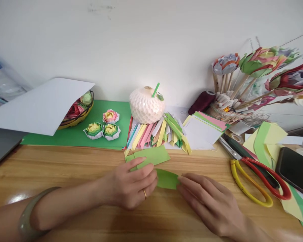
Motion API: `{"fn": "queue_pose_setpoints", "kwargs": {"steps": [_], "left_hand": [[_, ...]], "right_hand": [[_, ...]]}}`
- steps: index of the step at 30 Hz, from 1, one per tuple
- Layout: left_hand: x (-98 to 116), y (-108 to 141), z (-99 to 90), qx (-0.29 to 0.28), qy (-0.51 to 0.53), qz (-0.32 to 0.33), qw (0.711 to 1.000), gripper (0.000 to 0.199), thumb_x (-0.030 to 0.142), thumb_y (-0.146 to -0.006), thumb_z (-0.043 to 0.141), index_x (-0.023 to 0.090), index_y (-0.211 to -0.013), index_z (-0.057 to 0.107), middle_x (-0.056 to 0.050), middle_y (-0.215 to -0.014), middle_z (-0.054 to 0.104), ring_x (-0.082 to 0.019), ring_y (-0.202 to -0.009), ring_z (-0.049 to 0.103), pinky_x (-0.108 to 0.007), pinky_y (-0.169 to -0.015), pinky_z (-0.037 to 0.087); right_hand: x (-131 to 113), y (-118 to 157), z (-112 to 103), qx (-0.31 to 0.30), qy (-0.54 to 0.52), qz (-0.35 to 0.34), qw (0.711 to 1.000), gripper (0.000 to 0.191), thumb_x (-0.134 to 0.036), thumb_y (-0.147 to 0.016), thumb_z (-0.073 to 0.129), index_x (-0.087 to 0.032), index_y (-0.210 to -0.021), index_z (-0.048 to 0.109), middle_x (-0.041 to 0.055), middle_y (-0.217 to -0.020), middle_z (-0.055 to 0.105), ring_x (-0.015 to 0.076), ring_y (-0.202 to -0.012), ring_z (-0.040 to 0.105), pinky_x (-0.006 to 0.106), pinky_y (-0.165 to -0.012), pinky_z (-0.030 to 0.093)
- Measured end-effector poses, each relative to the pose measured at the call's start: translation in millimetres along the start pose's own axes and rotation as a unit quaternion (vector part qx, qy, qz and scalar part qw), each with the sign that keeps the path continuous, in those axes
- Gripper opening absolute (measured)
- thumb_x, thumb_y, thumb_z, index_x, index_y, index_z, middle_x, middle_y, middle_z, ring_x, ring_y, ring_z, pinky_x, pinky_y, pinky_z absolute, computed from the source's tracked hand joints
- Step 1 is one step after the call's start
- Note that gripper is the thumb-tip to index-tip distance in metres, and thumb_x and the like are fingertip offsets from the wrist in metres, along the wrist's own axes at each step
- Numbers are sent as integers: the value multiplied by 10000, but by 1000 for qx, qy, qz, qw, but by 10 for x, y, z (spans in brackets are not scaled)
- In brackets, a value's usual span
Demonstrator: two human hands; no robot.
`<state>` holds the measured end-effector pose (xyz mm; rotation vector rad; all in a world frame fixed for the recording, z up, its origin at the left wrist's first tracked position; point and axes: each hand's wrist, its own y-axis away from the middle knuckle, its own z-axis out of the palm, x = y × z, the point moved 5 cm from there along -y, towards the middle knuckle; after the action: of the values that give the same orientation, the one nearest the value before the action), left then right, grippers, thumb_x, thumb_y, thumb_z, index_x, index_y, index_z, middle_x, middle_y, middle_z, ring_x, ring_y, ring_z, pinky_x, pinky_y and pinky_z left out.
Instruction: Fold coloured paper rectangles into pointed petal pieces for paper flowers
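Observation:
A strip of green paper (167, 179) is stretched between my two hands, just above the wooden table. My left hand (135, 185), with a ring on one finger, is closed on its left end; that end is hidden by the fingers. The right end is pinched between the fingertips of my right hand (208, 200). Behind the left fingers lie light green paper pieces (154, 156), flat on the table and partly overlapped. Farther back is a heap of folded coloured paper strips (161, 132).
Scissors (257, 171) with red and yellow handles lie at right, near a black phone (296, 168) and paper scraps (267, 134). Three folded paper flowers (110, 131) sit on green card (73, 141). A white round ornament (146, 107) and paper flowers on sticks (264, 64) stand behind.

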<state>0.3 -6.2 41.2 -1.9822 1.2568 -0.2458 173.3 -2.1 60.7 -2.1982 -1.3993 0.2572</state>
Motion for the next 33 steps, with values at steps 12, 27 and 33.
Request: {"fn": "queue_pose_setpoints", "kwargs": {"steps": [12,27,33], "left_hand": [[-190,23,109,-46,-80,-62,994,180,57,-834,576,137,-681,628,-38,-719,666,-197,-817,604,-338,-751,499],[-371,163,276,-188,135,-257,938,180,131,-885,438,119,-1008,568,-97,-1051,611,-217,-917,604,-343,-775,538],[-365,194,270,-254,168,-302,903,140,116,-828,484,117,-948,556,-104,-1064,568,-223,-874,619,-345,-716,561]], "right_hand": [[417,-125,540,9,-69,115,991,264,-108,-907,438,-144,-1167,470,124,-1049,638,187,-931,630,305,-742,553],[461,-187,619,-45,-191,104,975,150,-105,-878,490,-158,-996,565,83,-897,630,200,-875,572,356,-747,514],[417,-242,565,-96,-190,75,974,161,-146,-866,499,-141,-1011,569,78,-831,623,210,-793,565,352,-664,503]]}}
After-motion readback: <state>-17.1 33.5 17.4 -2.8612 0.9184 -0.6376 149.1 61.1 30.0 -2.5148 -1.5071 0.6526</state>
